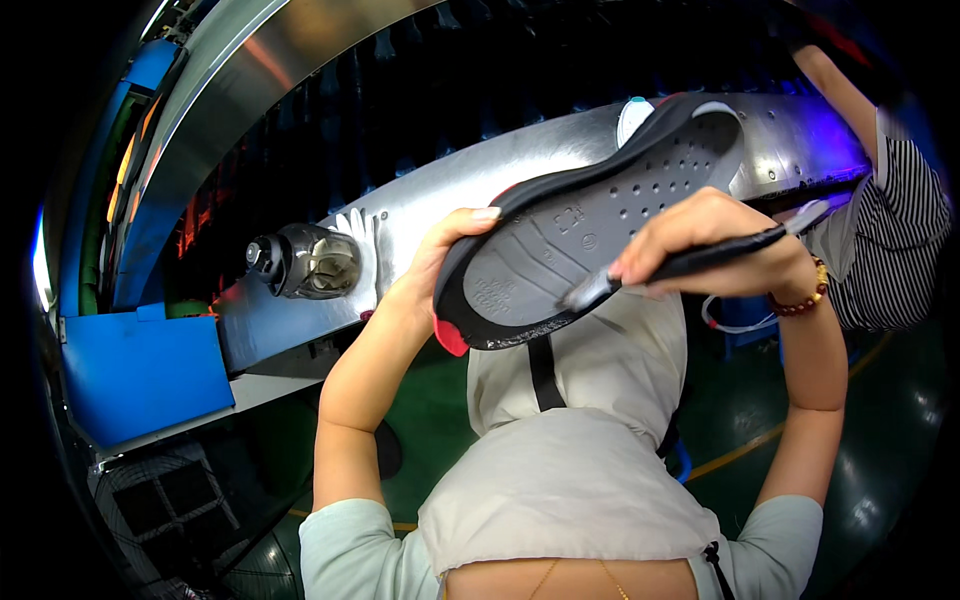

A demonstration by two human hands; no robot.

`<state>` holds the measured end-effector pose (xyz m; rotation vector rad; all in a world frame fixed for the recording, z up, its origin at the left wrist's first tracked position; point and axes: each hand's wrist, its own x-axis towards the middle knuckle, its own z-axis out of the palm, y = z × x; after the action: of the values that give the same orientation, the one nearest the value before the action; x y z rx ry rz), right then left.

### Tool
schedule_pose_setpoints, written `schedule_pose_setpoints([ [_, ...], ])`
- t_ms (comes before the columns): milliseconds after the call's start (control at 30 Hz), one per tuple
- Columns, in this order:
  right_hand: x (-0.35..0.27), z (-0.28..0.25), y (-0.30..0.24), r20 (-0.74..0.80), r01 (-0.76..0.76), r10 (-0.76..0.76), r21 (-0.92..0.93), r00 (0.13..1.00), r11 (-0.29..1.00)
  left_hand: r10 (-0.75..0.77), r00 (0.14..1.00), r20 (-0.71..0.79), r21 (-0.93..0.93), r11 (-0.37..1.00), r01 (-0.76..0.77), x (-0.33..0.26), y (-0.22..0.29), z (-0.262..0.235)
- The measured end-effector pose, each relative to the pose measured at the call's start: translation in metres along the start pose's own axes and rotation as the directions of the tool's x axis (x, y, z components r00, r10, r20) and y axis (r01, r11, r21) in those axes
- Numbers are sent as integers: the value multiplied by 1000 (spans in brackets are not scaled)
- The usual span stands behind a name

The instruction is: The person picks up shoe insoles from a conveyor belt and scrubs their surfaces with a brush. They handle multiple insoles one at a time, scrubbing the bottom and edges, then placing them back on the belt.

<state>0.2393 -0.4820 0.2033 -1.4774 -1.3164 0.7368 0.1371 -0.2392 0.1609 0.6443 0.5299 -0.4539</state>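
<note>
A grey shoe sole (540, 245) with a black rim, red patches and rows of small holes is tilted in front of me, above my lap. My left hand (440, 245) grips its edge on the left, thumb on the rim. In my right hand (720, 240) is a brush (685, 265) with a dark, wrapped handle, held like a pen. Its pale bristles meet the sole near the lower black rim, where a strip looks wet and shiny. Part of the sole lies hidden behind my right hand.
A metal bench (430, 190) curves along dark rollers. On it stand a dark translucent bottle (325, 262), white gloves (364, 245) and a white round container (632, 120), partly covered by the sole. A blue box (145, 375) is at left; a co-worker in a striped top (895, 250) is at right.
</note>
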Motion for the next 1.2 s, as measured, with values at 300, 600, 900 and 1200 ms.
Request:
schedule_pose_setpoints([
  [300,-14,-9,-3,23,-39,41,-84,999,996,31,999,32,25,999,-32,1,-9,-41],
  [600,-13,17,-59,-302,91,-104,-57,948,994,296,954,35,36,954,-298,27,-5,-64],
  [900,-2,35,73,-697,-27,406,486,591,873,105,883,458,-207,978,-9,124,-67,-46],
  [1200,36,15,87,-846,20,284,327,452,945,220,934,281,-256,955,-148,109,-65,-14],
])
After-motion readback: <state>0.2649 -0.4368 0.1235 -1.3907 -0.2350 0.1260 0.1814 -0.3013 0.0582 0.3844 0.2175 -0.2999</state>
